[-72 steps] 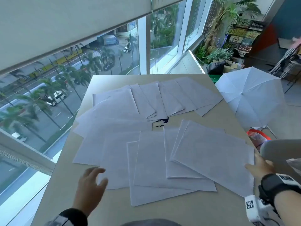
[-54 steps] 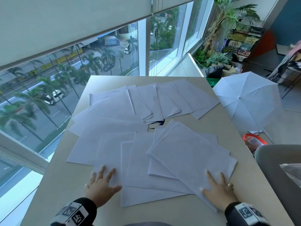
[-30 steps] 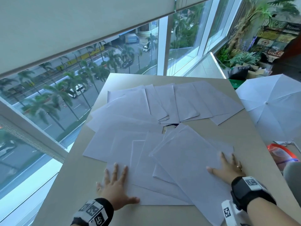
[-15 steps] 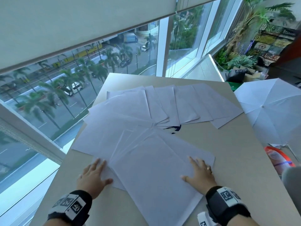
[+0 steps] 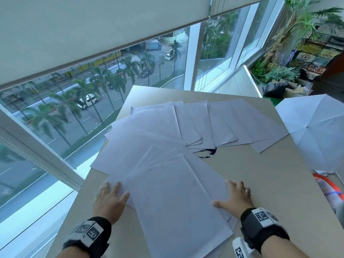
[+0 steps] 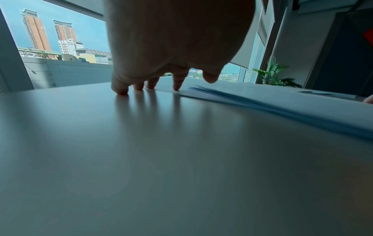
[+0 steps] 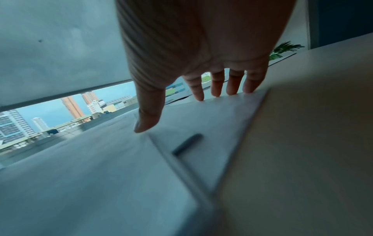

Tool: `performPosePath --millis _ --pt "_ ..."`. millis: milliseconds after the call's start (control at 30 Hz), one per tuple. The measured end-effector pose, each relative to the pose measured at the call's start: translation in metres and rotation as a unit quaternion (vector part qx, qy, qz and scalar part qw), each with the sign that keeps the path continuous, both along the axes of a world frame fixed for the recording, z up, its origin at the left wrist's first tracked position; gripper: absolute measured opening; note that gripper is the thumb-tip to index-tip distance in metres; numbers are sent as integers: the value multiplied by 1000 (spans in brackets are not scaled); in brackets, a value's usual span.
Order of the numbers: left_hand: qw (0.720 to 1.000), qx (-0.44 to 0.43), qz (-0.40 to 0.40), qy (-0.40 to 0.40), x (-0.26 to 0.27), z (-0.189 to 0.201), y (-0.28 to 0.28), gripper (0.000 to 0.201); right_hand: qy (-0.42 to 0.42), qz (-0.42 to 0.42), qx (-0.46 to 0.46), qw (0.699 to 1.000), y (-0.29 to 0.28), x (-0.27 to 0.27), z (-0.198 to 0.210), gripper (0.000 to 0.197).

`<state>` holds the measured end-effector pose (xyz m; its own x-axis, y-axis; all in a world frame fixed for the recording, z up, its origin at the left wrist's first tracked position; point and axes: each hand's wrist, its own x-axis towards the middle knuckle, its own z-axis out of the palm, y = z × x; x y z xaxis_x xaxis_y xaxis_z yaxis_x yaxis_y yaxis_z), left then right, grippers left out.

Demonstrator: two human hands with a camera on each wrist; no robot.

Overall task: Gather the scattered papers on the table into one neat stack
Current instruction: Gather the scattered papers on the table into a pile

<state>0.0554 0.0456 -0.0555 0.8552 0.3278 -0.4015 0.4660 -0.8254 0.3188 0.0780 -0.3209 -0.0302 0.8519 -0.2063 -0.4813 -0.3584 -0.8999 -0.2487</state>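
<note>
Several white sheets lie fanned over the beige table (image 5: 264,183). A loose near pile of papers (image 5: 175,198) sits between my hands. A far fan of papers (image 5: 219,123) spreads toward the window. My left hand (image 5: 111,196) lies flat with straight fingers on the pile's left edge; in the left wrist view its fingertips (image 6: 175,87) touch the paper edge (image 6: 262,99). My right hand (image 5: 235,197), wearing a ring, presses flat on the pile's right edge; its fingertips (image 7: 216,94) rest on a sheet (image 7: 201,121).
A dark blue round mark (image 5: 205,152) shows on the table between the two groups of paper. An open white umbrella (image 5: 312,131) stands off the right side. An orange-rimmed bag (image 5: 329,189) lies below it. Windows run along the left and far sides.
Both hands have slid inward, pushing the near sheets from a wide spread into a narrower, overlapping pile. The far fan has stayed put.
</note>
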Motion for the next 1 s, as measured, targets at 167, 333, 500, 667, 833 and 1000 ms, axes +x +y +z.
performPosePath --millis 167,333,500,667,833,1000 --pt "999 -45 -5 -23 10 6 9 69 34 -9 70 997 28 10 3 68" --pt "992 -98 41 -75 12 12 14 74 38 13 89 995 53 16 8 67" --pt "983 -101 119 -93 -5 15 7 73 19 -53 82 995 61 27 13 72" --pt "992 -88 57 -70 -29 13 -4 69 64 -20 166 984 77 30 10 65" --pt "982 -138 83 -94 -30 21 2 63 78 -13 182 980 92 35 11 57" --pt "974 -165 146 -56 -35 29 5 81 57 -35 117 991 104 38 14 34"
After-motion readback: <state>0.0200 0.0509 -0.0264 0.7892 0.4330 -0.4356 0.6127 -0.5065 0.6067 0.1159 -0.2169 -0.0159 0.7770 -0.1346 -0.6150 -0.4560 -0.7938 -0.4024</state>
